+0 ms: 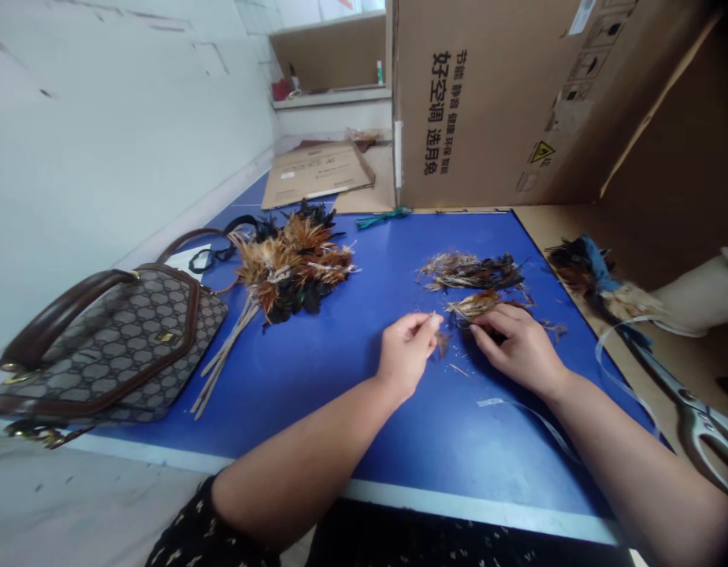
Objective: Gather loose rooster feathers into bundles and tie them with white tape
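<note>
My left hand [406, 352] is closed in a pinch, with a small brown feather [443, 345] showing just below its thumb and forefinger. Over the nearer pile of brown and golden feathers [473, 302], my right hand [521, 346] has its fingers curled, thumb and forefinger pinching at the pile's edge; part of the pile is hidden under it. A second feather pile [473, 272], darker on its right side, lies just behind. Loose feather bits are scattered between and below the hands.
Left on the blue table [328, 370] are feather bunches on pale sticks [225, 358] and a patterned handbag [121, 339]. A clear tape strip [541, 417] lies near my right forearm. Scissors [689, 402] and more feathers [600, 276] are at right. A large carton [488, 102] stands behind.
</note>
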Motion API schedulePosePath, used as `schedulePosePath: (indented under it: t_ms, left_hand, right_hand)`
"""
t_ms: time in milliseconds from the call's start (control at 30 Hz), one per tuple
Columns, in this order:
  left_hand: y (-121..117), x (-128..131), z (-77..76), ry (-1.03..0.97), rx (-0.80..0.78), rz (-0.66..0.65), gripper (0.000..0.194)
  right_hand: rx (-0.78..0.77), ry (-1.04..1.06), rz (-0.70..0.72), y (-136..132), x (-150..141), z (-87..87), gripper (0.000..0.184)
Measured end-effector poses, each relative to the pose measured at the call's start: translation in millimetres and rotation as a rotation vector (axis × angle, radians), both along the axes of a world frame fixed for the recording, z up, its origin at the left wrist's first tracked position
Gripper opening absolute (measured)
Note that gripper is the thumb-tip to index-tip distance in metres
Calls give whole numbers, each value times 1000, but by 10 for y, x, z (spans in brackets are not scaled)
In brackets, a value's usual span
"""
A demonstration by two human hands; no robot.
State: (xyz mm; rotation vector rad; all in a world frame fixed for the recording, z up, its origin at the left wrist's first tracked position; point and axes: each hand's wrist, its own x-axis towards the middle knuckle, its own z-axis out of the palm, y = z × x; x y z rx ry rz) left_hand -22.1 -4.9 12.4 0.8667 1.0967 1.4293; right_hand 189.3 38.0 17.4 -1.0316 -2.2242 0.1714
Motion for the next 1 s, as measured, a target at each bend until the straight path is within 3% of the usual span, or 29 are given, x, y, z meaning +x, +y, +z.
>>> schedulePosePath:
  t_ms: [133, 500, 700, 867, 1000]
  left_hand:
    - [8, 46, 16, -74, -50, -13, 42]
    - [-11, 58, 10, -152, -47, -116, 43]
    - [0, 13, 35, -87, 14, 29, 35]
    - [61, -42, 60, -157, 8, 150, 39]
    - [94, -61, 80, -220, -10, 119, 45]
  right_hand:
    - [-33, 119, 75, -116, -79, 72, 3]
    - [-121, 125, 226, -228, -225, 139, 7]
    - [-124, 44, 253, -216, -198, 136, 5]
    - [-118, -5, 174, -142, -105, 142, 8]
    - [-102, 32, -78, -59, -129, 100, 23]
